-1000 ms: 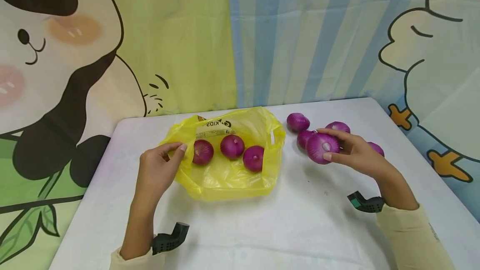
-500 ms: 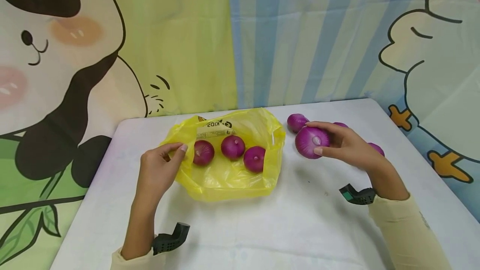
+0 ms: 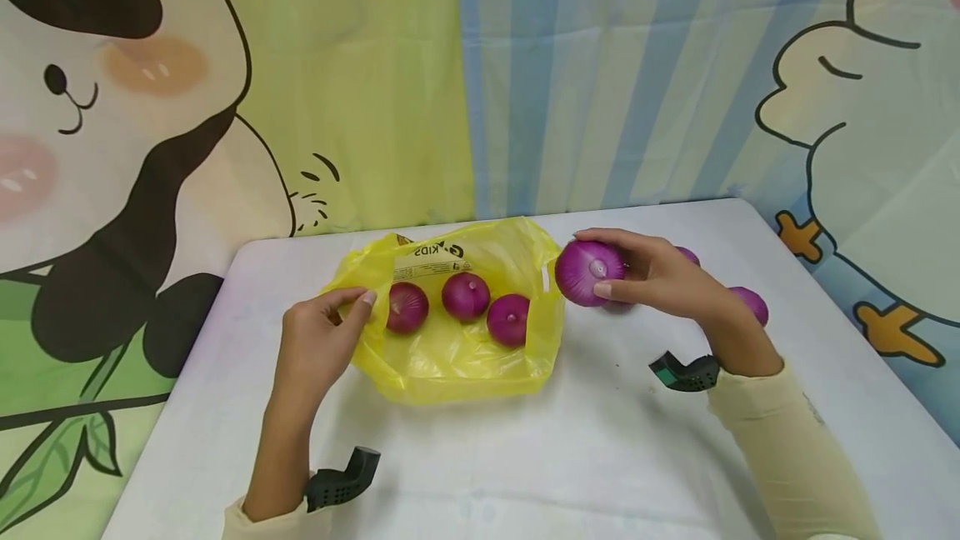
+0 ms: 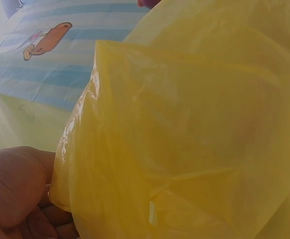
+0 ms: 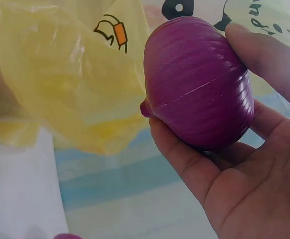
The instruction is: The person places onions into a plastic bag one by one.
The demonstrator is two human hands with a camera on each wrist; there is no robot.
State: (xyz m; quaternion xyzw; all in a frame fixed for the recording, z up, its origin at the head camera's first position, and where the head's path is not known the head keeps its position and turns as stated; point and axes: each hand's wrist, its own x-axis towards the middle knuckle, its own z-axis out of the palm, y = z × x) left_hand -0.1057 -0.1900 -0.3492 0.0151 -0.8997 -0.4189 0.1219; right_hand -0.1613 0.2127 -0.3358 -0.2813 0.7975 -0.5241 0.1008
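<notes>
The left hand [image 3: 318, 346] pinches the left edge of a yellow plastic bag [image 3: 442, 369], whose mouth stands spread. Inside the bag lie three purple onions, one at left [image 3: 407, 307], one in the middle [image 3: 466, 297] and one at right [image 3: 508, 320]. At the bag's right edge the right hand [image 3: 663, 277] holds another purple onion [image 3: 588, 273] above the table. In the right wrist view, fingers and thumb curl round that onion [image 5: 197, 82], with the bag [image 5: 85, 74] beyond it. The left wrist view shows the bag [image 4: 185, 129] gripped by the left hand [image 4: 20, 191].
More onions lie on the white table [image 3: 480, 457] to the right: one near the right forearm [image 3: 750, 305], one partly behind the right hand [image 3: 688, 256], and one mostly hidden under the held onion [image 3: 619, 307]. A printed curtain [image 3: 390, 90] hangs behind.
The right hand has moved left and slightly away from the person with its onion, from above the loose onions to the bag's right edge. The left hand has stayed almost still.
</notes>
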